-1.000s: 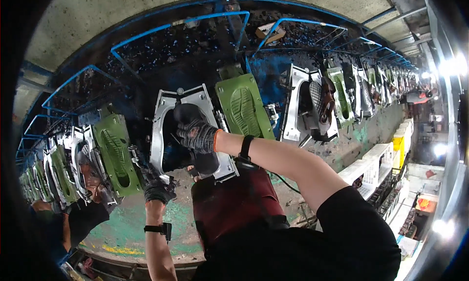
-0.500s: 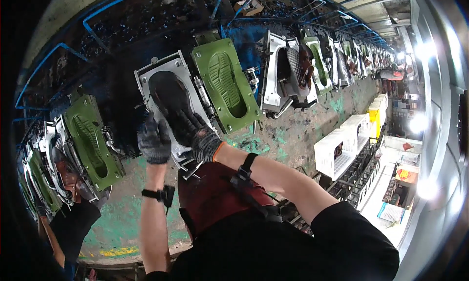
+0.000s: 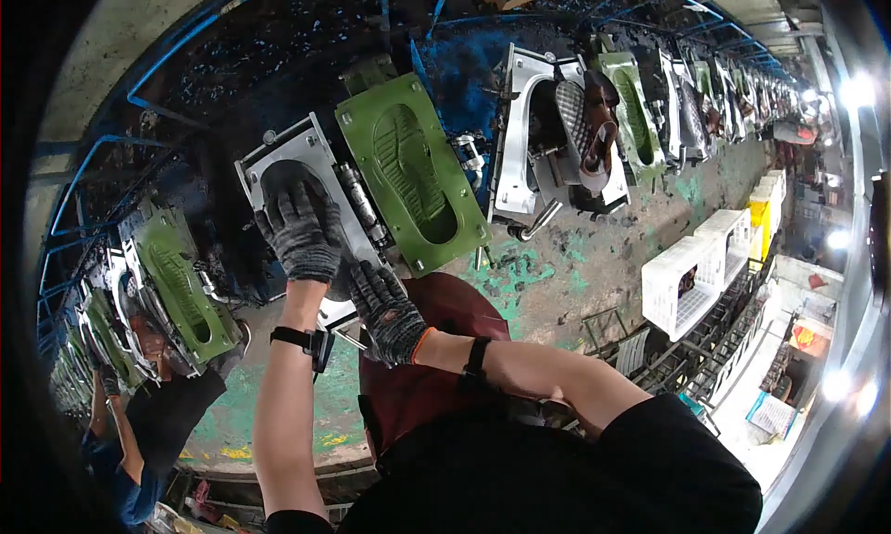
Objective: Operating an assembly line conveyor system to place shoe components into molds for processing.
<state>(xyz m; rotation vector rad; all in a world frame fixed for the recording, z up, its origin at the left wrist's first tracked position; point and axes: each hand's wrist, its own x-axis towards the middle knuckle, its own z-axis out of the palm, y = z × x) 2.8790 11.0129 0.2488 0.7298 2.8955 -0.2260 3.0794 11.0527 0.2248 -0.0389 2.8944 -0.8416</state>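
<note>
A silver metal mould half [image 3: 317,150] lies in front of me with a dark, sole-shaped piece [image 3: 320,187] in its hollow. My left hand [image 3: 302,232], in a grey knit glove, lies flat over the far part of that piece, fingers spread. My right hand [image 3: 388,316], gloved alike, rests with fingers stretched out at the mould's near end; what is under its palm is hidden. Hinged to the mould's right side is a green plate [image 3: 413,167] with a ribbed sole-shaped relief. The hands hide much of the dark piece.
More moulds stand in a row on both sides, one silver frame [image 3: 515,135] at right with a brown shoe [image 3: 599,144]. White crates [image 3: 682,283] sit at right. Blue rails [image 3: 139,98] run behind. A co-worker [image 3: 130,441] stands at far left. A maroon apron [image 3: 427,386] covers my front.
My left hand has moved from beside the mould's left edge onto the dark piece. My right hand has slid back toward me, to the mould's near end. The view has shifted a little.
</note>
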